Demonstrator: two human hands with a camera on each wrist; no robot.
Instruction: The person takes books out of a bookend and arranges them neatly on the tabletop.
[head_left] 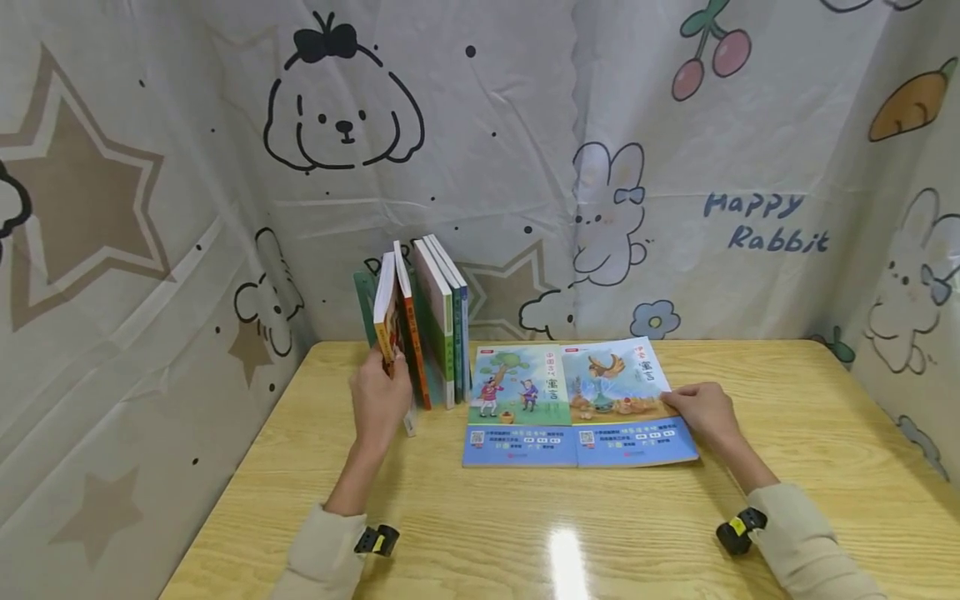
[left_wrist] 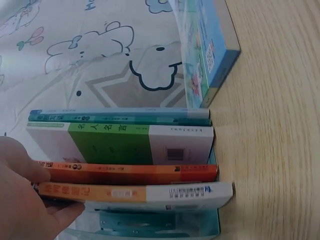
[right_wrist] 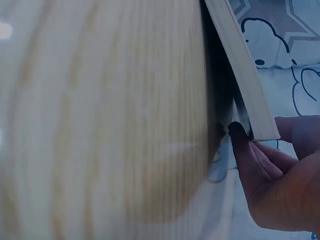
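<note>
Book with a bird on its cover (head_left: 621,398), at the back edge of the table (head_left: 637,533), right of the middle. In the head view, the person's right hand (head_left: 705,410) pinches its right edge. To its left, near enough to touch, lies a book with a tree on its cover (head_left: 519,396). Toward the table's back-left corner, books stand in a row, among them an orange-spined book (head_left: 417,354) and a green-and-white book (head_left: 447,350). There the left hand (head_left: 381,392) grips an orange-and-white book (head_left: 385,337).

In the left wrist view, the orange-and-white book's spine faces the camera, thumb and fingers on either side of it. A teal bookend (left_wrist: 140,222) shows beyond. This book looks fairly light and stiff enough to stay straight; gripping both covers near the spine should keep its pages together.

In the right wrist view, the bird book's edge is tilted up, with a dark gap beneath it and fingers on both faces. It is probably a light, bendy paperback with a smooth, somewhat slippery cover. A corner pinch could crease it; the middle of the side edge, thumb above and fingers beneath, seems safer.
</note>
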